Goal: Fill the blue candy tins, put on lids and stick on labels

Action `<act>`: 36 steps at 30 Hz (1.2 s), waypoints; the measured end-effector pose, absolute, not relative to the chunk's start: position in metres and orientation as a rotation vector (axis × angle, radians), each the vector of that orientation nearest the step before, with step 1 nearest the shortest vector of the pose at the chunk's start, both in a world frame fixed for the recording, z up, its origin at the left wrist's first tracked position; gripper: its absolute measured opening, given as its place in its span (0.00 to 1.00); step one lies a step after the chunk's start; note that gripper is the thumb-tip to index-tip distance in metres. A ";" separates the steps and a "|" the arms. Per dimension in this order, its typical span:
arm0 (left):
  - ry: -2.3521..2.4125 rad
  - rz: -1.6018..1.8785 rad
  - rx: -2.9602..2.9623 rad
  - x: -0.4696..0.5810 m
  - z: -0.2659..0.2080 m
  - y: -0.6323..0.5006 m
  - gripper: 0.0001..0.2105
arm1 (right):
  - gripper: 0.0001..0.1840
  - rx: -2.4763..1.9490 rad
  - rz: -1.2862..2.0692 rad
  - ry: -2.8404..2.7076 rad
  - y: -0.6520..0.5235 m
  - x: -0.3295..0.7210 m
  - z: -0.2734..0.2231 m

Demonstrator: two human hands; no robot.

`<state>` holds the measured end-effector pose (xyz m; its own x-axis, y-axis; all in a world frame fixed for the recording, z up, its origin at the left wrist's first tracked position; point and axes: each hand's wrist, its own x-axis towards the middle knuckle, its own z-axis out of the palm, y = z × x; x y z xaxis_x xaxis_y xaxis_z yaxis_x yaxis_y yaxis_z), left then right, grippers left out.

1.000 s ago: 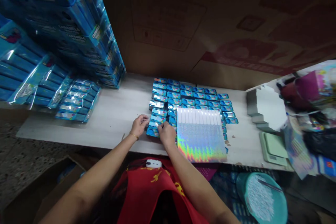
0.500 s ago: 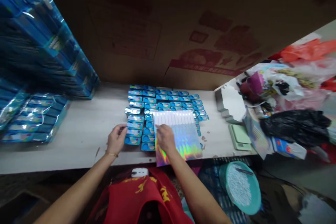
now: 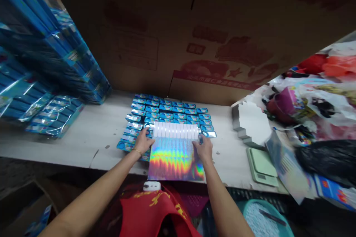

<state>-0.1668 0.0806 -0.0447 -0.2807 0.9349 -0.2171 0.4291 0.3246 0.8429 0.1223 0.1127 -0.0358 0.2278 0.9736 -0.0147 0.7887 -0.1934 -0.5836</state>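
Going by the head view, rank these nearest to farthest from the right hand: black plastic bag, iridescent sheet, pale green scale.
1. Iridescent sheet: immediately left of the right hand.
2. Pale green scale: off to the hand's right.
3. Black plastic bag: farther right, past the scale.

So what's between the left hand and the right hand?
The rainbow-sheened sheet, its pale band at the far end, spans between the left hand and the right hand, as the head view shows.
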 end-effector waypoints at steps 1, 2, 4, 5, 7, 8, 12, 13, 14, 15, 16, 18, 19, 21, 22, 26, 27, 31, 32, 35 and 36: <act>1.869 0.902 1.213 -0.163 -0.046 0.079 0.30 | 0.28 -2.038 0.578 -1.615 0.113 0.126 -0.036; 1.883 0.924 1.226 -0.160 -0.046 0.078 0.30 | 0.28 -2.020 0.652 -1.599 0.113 0.130 -0.036; 1.918 0.961 1.234 -0.155 -0.047 0.075 0.30 | 0.29 -1.955 0.811 -1.520 0.113 0.135 -0.036; 1.934 0.984 1.214 -0.153 -0.046 0.074 0.30 | 0.30 -1.903 0.885 -1.460 0.113 0.136 -0.035; 1.908 1.036 1.122 -0.151 -0.042 0.071 0.31 | 0.32 -1.747 1.020 -1.310 0.109 0.139 -0.032; 1.851 1.064 1.063 -0.150 -0.039 0.070 0.32 | 0.33 -1.653 1.083 -1.233 0.107 0.141 -0.030; 1.563 1.155 0.969 -0.144 -0.015 0.062 0.32 | 0.31 -1.449 1.244 -1.035 0.100 0.150 -0.015; 1.517 1.176 0.987 -0.140 -0.007 0.060 0.31 | 0.30 -1.449 1.241 -0.995 0.100 0.153 -0.011; 1.485 1.195 1.008 -0.137 0.002 0.059 0.30 | 0.28 -1.456 1.225 -0.947 0.100 0.156 -0.006; 1.463 1.212 1.028 -0.133 0.012 0.058 0.28 | 0.26 -1.465 1.202 -0.897 0.101 0.158 -0.002; 1.450 1.220 1.050 -0.129 0.021 0.057 0.25 | 0.24 -1.473 1.179 -0.853 0.102 0.161 0.003; 1.449 1.190 1.121 -0.122 0.039 0.056 0.20 | 0.20 -1.478 1.155 -0.809 0.103 0.165 0.013; 1.452 1.158 1.170 -0.119 0.047 0.056 0.20 | 0.19 -1.474 1.152 -0.804 0.103 0.167 0.018; 1.447 1.063 1.277 -0.115 0.060 0.054 0.22 | 0.18 -1.450 1.147 -0.783 0.101 0.171 0.027; 1.443 1.022 1.309 -0.114 0.065 0.053 0.25 | 0.18 -1.429 1.153 -0.763 0.100 0.172 0.032; 1.447 1.058 1.176 -0.108 0.075 0.051 0.26 | 0.17 -1.322 1.175 -0.744 0.092 0.177 0.049; 1.441 1.095 1.101 -0.107 0.077 0.051 0.25 | 0.16 -1.294 1.174 -0.766 0.091 0.178 0.053; 1.427 1.157 1.005 -0.103 0.087 0.052 0.24 | 0.16 -1.218 1.204 -0.833 0.090 0.187 0.064; 1.439 1.163 1.045 -0.103 0.090 0.052 0.23 | 0.15 -1.205 1.212 -0.838 0.090 0.190 0.067; 1.488 1.199 1.191 -0.101 0.099 0.053 0.19 | 0.14 -1.158 1.194 -0.849 0.093 0.195 0.074; 1.504 1.220 1.218 -0.100 0.103 0.053 0.18 | 0.14 -1.145 1.185 -0.854 0.094 0.196 0.076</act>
